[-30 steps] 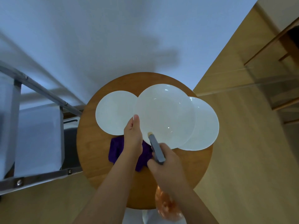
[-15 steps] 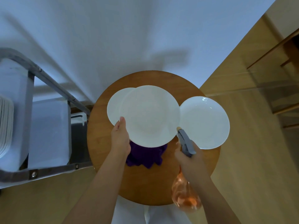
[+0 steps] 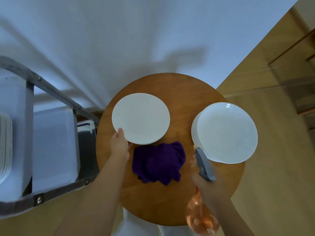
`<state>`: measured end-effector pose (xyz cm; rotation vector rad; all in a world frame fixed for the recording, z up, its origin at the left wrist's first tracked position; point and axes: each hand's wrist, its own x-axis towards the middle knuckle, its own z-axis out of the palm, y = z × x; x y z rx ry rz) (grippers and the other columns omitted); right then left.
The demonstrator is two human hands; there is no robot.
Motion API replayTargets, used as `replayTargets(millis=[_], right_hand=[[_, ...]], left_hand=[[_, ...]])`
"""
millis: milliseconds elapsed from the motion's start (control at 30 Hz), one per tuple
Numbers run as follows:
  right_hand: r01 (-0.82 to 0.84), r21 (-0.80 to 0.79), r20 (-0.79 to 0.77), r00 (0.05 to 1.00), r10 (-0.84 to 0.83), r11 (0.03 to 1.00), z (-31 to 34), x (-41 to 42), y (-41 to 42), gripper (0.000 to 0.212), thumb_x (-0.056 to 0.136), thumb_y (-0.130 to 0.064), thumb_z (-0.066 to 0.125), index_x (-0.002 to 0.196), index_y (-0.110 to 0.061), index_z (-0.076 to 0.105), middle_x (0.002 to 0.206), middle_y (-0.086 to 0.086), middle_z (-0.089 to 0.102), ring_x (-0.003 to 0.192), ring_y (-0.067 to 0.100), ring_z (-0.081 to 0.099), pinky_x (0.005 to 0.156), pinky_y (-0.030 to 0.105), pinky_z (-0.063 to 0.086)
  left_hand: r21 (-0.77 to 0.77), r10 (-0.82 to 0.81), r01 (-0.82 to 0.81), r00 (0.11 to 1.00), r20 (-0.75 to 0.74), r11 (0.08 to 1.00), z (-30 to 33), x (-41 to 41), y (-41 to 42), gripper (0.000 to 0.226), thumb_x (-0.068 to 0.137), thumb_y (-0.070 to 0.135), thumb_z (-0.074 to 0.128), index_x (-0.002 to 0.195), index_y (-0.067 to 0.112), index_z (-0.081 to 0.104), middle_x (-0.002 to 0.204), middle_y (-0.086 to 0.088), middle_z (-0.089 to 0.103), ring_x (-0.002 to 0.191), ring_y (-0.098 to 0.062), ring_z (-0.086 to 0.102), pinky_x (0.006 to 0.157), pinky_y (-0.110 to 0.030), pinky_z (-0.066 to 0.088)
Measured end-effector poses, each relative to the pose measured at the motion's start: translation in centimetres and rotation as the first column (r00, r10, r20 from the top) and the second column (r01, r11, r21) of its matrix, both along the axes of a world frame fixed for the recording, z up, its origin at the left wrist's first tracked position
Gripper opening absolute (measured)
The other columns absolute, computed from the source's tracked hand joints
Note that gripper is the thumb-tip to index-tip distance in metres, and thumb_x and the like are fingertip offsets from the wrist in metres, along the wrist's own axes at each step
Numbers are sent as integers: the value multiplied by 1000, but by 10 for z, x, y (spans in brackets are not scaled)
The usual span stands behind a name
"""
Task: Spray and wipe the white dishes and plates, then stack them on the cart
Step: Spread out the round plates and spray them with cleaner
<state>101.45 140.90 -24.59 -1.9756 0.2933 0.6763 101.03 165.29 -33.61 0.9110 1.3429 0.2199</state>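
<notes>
The round wooden worktop [image 3: 179,92] is a warm mid-brown with faint grain. On it, the flat round plate [image 3: 140,118] is plain matte white with no pattern, and the stack of deep glossy dishes [image 3: 226,132] is white with small bright glints near the rim. The crumpled cloth [image 3: 158,162] is deep purple. The spray bottle [image 3: 202,217] has a translucent orange-pink body, a grey trigger head and a pale cream nozzle tip. The metal cart [image 3: 56,92] is dull grey, its shelves covered in white. The floor [image 3: 281,167] is pale yellowish wood.
</notes>
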Motion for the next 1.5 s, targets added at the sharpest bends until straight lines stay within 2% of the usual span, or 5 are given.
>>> replayTargets(millis=[167, 333, 867, 1100, 1500], right_hand=[[-127, -13, 108, 986, 128, 992, 0, 6, 10, 38, 78, 5, 62, 70, -28, 46, 48, -22, 50, 46, -7, 48, 41, 3, 35], [-190, -21, 156, 969, 190, 982, 2, 14, 18, 42, 78, 5, 62, 78, -33, 45, 55, -30, 51, 55, -11, 50, 46, 2, 38], [-220, -13, 168, 961, 219, 975, -3, 14, 19, 31, 80, 1, 64, 87, -24, 49, 55, -25, 53, 56, -12, 50, 47, 2, 37], [-10, -21, 209, 978, 15, 1000, -1, 19, -6, 35, 81, -1, 64, 80, -32, 47, 62, -7, 46, 55, 13, 44, 46, 7, 39], [41, 8, 169, 985, -42, 999, -5, 34, -71, 33, 82, -2, 61, 100, -27, 51, 70, -6, 52, 58, 12, 48, 49, 11, 42]], left_hand=[[130, -109, 131, 980, -168, 983, -13, 3, 8, 36, 103, 32, 38, 126, 10, 54, 114, -6, 62, 101, -20, 58, 89, -34, 50], [379, -337, 610, 743, -578, 696, -17, 0, 16, 35, 103, 27, 33, 121, 1, 49, 111, -19, 60, 101, -31, 59, 78, -34, 44], [193, -421, 878, 391, -818, 439, 4, 12, 1, 78, 99, 45, 36, 149, 8, -11, 120, -13, 57, 103, -30, 60, 76, -37, 46], [352, -705, 904, 415, -576, 244, 27, 65, -87, 41, 97, 48, 40, 113, 14, 57, 98, -1, 63, 87, -15, 56, 75, -27, 39], [285, -733, 959, 201, -650, 10, 17, 104, -162, 30, 99, 38, 41, 99, 13, 58, 80, 3, 51, 81, -13, 54, 69, -25, 41]])
